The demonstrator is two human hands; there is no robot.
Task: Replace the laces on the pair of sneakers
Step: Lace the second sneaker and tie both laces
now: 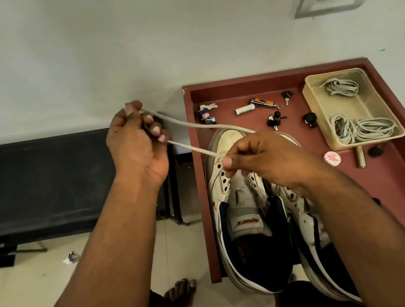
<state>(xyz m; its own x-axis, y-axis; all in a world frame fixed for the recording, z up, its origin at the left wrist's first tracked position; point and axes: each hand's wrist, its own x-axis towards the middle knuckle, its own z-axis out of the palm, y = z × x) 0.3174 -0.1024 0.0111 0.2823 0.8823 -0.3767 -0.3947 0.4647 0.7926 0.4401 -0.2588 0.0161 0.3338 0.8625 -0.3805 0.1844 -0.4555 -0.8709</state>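
The left hand (133,147) is raised to the left of the desk (403,178), its fingers (152,123) curled round a pale lace (192,125) that doubles back through them. Both strands of the lace run right and nearer, to the right hand (261,158), whose thumb and fingers pinch the lace just above the eyelets of the left sneaker (240,212). That sneaker stands on the desk's near left part, toe pointing far, with no lace in its visible eyelets. The right sneaker (309,229) stands just beside it, largely hidden under the right forearm. On the far right of the desk, a plastic tray (370,103) holds two bundles of pale laces (363,129). A battery (244,109) and keys lie far on the desk.
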